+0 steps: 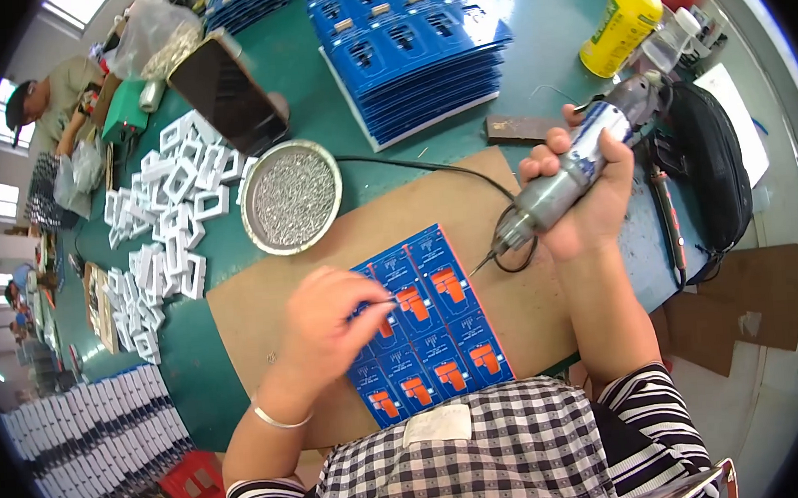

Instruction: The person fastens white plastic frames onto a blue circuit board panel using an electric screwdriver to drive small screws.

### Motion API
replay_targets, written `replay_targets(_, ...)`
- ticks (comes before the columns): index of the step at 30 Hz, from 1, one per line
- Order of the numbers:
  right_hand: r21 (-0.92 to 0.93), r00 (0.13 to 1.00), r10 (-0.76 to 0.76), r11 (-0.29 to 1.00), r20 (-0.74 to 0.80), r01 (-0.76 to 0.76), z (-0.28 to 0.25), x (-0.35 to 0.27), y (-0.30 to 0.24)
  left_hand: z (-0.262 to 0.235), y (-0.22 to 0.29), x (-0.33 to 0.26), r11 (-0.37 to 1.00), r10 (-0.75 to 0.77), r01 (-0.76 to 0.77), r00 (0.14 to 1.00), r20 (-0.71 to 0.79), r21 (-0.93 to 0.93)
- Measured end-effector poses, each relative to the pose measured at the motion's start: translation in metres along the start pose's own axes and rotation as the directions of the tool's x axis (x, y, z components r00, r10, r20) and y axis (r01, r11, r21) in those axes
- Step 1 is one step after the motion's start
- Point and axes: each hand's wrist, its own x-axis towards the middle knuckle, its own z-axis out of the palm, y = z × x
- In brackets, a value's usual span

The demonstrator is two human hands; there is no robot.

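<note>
A blue circuit board panel (441, 325) with several orange parts on it lies on brown cardboard in front of me. My left hand (325, 319) hovers over the panel's left side, thumb and forefinger pinched together. Whatever is in that pinch is too small to name. To the right, my right hand (589, 185) is wrapped round a silver electric screwdriver (557, 187), its thin bit slanting down toward the panel's upper right edge. A round metal dish (292, 199) of small silver screws stands beyond my left hand.
White rectangular frames (173, 191) lie heaped at left, near a propped phone (229, 94). Stacked blue panels (413, 54) stand at the back. A yellow can (622, 28), black pouch (717, 162) and soldering iron (667, 216) are at right. The screwdriver's cable (421, 166) crosses the cardboard.
</note>
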Motion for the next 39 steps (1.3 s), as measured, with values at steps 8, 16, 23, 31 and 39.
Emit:
replay_targets(8,-0.160,0.980,-0.153,0.972,0.129,0.173,0.003,-0.010,-0.011,0.049,-0.004,0.044,0.978,0.139,-0.158,0.980,0.140,0.134)
replay_targets(16,-0.227,0.961,-0.185,0.946,0.205,0.231,0.006,-0.013,-0.011,0.049,0.002,0.058,0.965,0.163,-0.203,0.961,0.226,0.167)
replay_targets(23,-0.295,0.877,-0.235,0.878,0.420,0.376,0.010,-0.019,0.001,0.051,0.001,0.056,0.950,0.190,-0.237,0.956,0.225,0.203)
replay_targets(31,-0.494,0.722,-0.056,0.692,0.689,0.526,0.025,-0.020,0.013,0.059,-0.011,0.048,0.967,0.214,-0.223,0.973,0.089,0.122)
replay_targets(39,-0.608,0.707,0.140,0.640,0.694,0.470,0.041,-0.024,0.011,0.060,-0.011,0.047,0.964,0.253,-0.256,0.966,0.042,0.073)
